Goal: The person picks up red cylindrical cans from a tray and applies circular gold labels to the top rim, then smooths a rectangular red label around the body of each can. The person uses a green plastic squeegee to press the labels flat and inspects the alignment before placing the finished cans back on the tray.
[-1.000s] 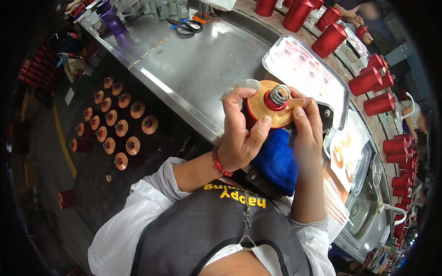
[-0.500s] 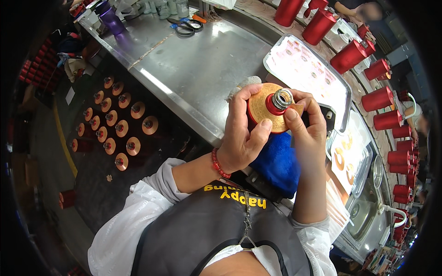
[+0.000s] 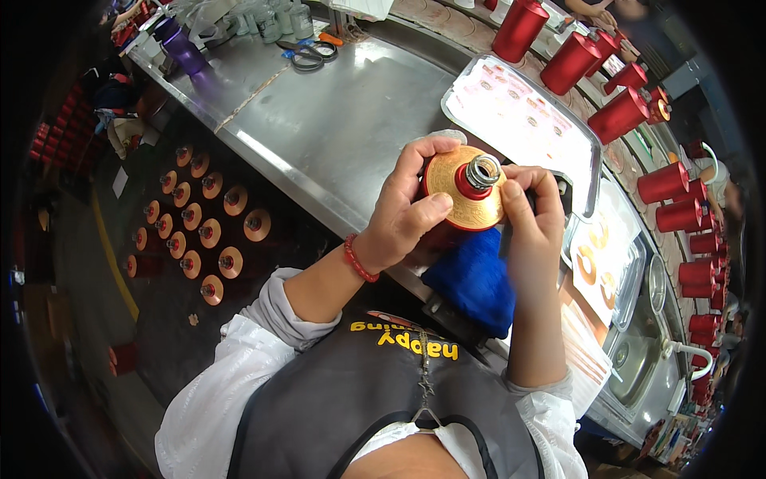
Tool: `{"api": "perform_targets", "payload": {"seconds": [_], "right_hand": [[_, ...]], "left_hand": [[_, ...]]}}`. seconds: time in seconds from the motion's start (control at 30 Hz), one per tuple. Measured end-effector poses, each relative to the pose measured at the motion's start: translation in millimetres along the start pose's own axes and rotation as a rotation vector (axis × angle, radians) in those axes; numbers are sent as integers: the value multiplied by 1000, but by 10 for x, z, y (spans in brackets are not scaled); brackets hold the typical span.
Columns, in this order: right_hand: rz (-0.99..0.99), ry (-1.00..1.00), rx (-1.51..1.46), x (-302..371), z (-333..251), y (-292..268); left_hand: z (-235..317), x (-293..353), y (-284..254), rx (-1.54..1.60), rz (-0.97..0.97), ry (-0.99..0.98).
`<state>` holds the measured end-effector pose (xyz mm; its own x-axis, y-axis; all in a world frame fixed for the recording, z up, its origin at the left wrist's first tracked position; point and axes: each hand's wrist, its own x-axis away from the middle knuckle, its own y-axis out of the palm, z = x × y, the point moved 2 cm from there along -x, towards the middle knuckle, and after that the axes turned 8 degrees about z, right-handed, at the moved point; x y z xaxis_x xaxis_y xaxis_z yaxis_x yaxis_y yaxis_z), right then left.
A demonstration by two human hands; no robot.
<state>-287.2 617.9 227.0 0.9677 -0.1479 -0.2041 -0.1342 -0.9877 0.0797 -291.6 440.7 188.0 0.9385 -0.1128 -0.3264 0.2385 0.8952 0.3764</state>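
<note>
A red bottle with an ornate gold shoulder (image 3: 477, 211) and a bare glass neck (image 3: 483, 170) is tilted with its mouth toward me. My left hand (image 3: 403, 203) wraps round its left side, the thumb lying on the gold surface. At the right edge of the gold shoulder, my right hand (image 3: 533, 209) has its thumb and bent fingers closed against the rim. Most of the red body is hidden below the shoulder and behind my left hand. A blue cloth (image 3: 475, 279) lies under the bottle, near my right forearm.
Gold ring-shaped labels lie on a white sheet (image 3: 585, 297) at the right, beside a sink (image 3: 633, 367). Behind my hands is a white-lined tray (image 3: 511, 112). Red bottles (image 3: 570, 62) line a curved conveyor (image 3: 447, 22). Gold-shouldered bottles (image 3: 210, 232) stand lower left; scissors (image 3: 313, 54) lie far back.
My right fingers have shifted from the gold piece beside the neck to the shoulder's right rim. My left thumb has moved slightly up and left. Bottles on the conveyor have shifted.
</note>
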Motion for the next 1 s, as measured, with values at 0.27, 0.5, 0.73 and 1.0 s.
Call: {"api": "perform_targets", "payload": {"seconds": [0.27, 0.5, 0.73, 1.0], "right_hand": [[-4, -73, 209, 513, 0, -80], [-72, -452, 388, 678, -132, 1], [-49, -443, 440, 719, -115, 40], [-29, -438, 450, 716, -120, 66]], "left_hand": [[130, -98, -171, 48, -133, -37], [227, 274, -13, -7, 109, 159], [305, 362, 39, -111, -1, 84], [294, 353, 47, -194, 0, 91]]}}
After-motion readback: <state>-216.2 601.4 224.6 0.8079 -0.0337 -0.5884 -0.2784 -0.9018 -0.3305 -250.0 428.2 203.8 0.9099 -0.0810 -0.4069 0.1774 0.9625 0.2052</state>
